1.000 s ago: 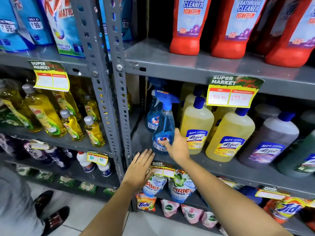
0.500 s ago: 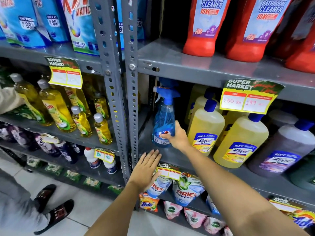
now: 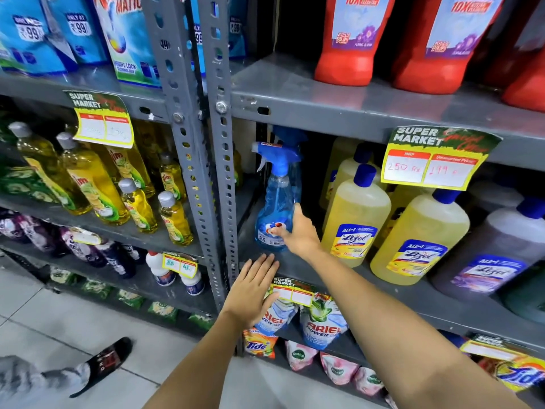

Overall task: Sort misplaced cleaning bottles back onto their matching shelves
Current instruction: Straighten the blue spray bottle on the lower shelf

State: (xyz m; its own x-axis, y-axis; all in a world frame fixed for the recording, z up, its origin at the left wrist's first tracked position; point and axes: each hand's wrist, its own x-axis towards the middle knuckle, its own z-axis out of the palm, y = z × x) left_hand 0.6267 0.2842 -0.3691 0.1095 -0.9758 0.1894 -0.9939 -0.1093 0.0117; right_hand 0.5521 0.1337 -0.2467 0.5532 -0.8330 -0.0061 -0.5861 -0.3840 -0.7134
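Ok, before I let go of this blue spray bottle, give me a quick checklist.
1. Blue spray bottle upright: ok.
2. Base fully seated on the grey shelf: cannot tell, right hand covers it.
3. Right hand grip on the bottle's lower body: ok.
4. Matching spray bottle behind it: ok, another blue trigger head shows.
5. Gap to the nearest yellow Lizol bottle: ok, apart.
6. Left hand clear of the bottle: ok, open at the shelf edge.

A yellow price tag (image 3: 433,160) hangs from the grey shelf edge (image 3: 339,113); a black shoe (image 3: 103,364) rests on the floor tiles.
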